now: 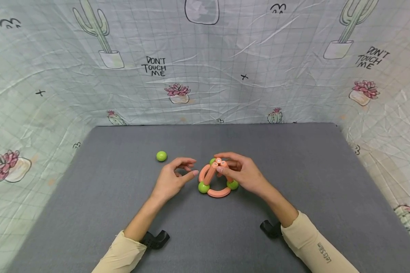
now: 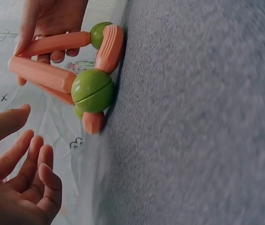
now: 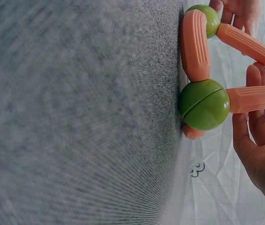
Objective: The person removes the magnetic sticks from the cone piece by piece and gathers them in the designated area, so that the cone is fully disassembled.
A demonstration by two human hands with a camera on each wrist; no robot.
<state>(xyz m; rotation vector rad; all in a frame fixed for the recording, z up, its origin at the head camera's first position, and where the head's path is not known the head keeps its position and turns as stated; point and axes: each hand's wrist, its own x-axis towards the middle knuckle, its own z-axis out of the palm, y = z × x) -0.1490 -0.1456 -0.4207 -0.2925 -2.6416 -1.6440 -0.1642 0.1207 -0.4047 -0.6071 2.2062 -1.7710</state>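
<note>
Wears cream sleeves [image 1: 123, 253] left and right (dark lettering [image 1: 324, 253] running along the right one), plus black, angular wrist cameras [image 1: 157, 240].

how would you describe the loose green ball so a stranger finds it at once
Start with the grey table in the head view and find the left hand. Just beyond it, toward the patterned cloth, sits the loose green ball. Unlike the other green balls, it has no orange rods attached.

I see a grey surface [image 1: 218, 235] carrying a loose green ball [image 1: 161, 156] left of centre and, nearer the middle, an orange frame [image 1: 210, 174] standing on green joints [image 1: 203, 187] linked by curved rods [image 1: 219, 193].
</note>
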